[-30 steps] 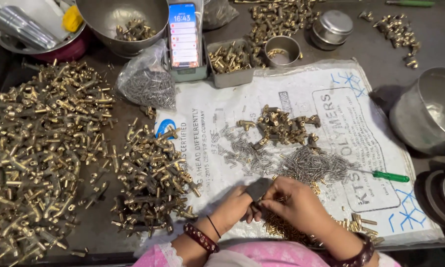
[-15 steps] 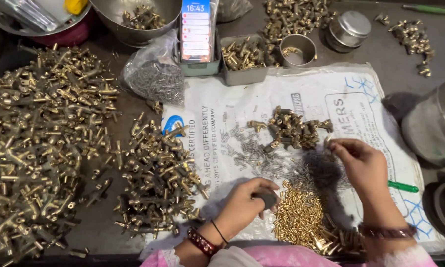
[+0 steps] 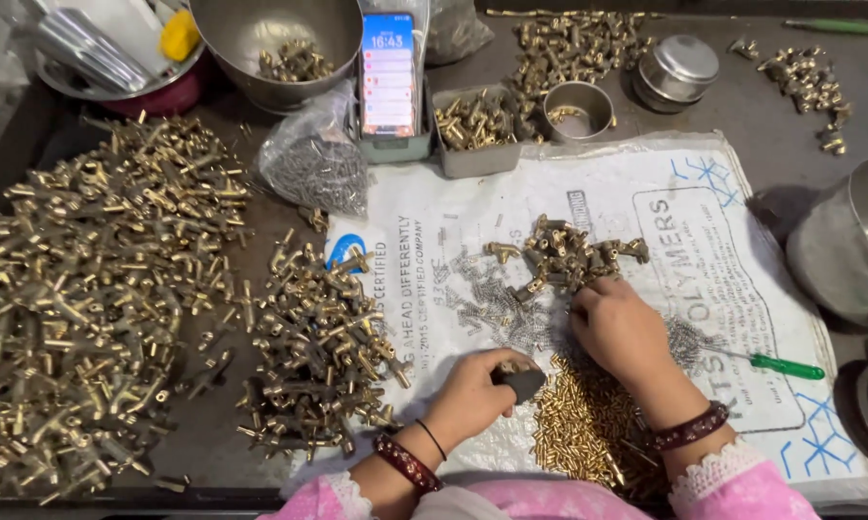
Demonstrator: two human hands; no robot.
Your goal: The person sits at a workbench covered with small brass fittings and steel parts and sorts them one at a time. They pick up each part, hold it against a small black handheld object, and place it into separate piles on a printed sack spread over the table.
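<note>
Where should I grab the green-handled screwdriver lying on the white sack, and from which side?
Probably best by the green handle of the screwdriver, coming from the right. It lies flat on the white sack with the handle free of parts, while its thin shaft runs left under the right hand toward the loose springs.

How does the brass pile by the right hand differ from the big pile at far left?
The small pile of brass fittings lies on the white printed sack, touching the right hand; the big heap of brass fittings lies on the dark table, away from both hands. The small pile holds a few dozen pieces at most; the big heap is many times larger and wider spread. Both are loose, jumbled brass-coloured parts.
</note>
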